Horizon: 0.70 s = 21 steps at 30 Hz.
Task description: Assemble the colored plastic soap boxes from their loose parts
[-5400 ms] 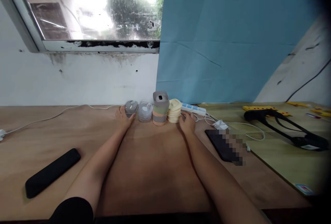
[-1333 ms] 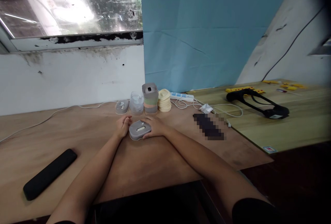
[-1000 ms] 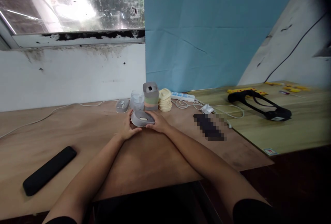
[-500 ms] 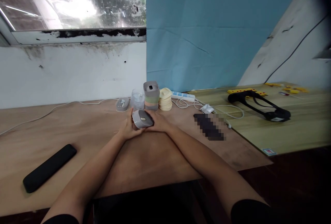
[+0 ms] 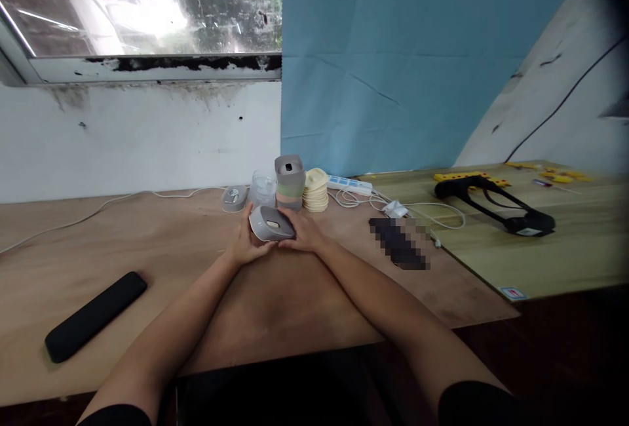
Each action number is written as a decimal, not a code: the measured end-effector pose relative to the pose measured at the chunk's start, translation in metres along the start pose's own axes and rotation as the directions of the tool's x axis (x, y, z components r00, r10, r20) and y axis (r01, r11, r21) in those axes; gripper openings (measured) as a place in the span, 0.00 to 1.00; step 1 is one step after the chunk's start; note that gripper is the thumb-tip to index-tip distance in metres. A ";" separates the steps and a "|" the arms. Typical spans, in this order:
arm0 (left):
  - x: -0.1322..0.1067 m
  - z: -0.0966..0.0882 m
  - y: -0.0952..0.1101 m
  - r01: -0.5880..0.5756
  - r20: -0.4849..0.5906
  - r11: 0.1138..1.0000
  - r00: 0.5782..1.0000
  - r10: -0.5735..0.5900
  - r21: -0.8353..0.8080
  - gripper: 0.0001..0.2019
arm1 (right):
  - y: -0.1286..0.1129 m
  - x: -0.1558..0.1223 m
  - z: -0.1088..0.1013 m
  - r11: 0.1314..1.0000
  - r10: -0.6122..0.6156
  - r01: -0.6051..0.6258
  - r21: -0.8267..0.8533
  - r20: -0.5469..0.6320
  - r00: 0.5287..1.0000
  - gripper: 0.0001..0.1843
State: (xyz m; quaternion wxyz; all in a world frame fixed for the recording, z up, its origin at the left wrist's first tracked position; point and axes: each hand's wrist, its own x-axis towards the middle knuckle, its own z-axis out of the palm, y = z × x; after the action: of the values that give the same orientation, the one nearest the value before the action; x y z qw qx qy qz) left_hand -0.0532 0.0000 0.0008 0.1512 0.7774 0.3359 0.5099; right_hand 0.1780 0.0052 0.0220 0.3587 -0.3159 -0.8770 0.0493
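Both my hands hold a grey lid tilted up off the brown table. My left hand grips its left side and my right hand its right side. Just behind them, by the wall, stand another grey lid, a clear container, a stack of grey, green and pink containers and a pile of cream lids.
A black phone-like slab lies at the front left. A white power strip, white cables and a blurred dark device lie to the right. A black strap device and yellow parts are on the lighter table.
My hands came back from the row at the wall with a grey lid, lifted it off the table and tilted it between them over the last second.
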 end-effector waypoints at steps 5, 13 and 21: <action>-0.001 0.002 -0.001 -0.075 -0.019 0.997 0.997 0.076 0.020 0.58 | 0.001 0.000 0.001 0.999 -0.031 0.032 0.007 -0.025 0.999 0.50; 0.000 0.005 0.000 -0.093 -0.043 0.996 0.995 0.093 0.002 0.58 | 0.006 -0.002 0.002 0.999 -0.043 0.044 0.020 -0.044 0.998 0.44; -0.001 0.004 0.002 -0.095 0.000 0.995 0.995 0.095 -0.020 0.56 | 0.012 -0.006 0.001 0.999 0.004 0.002 0.046 -0.139 0.990 0.41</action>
State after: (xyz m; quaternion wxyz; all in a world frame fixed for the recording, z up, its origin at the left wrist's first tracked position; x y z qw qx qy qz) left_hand -0.0490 -0.0018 0.0001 0.1348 0.7912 0.2934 0.5194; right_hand 0.1866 0.0120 0.0138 0.4262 -0.3108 -0.8482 0.0474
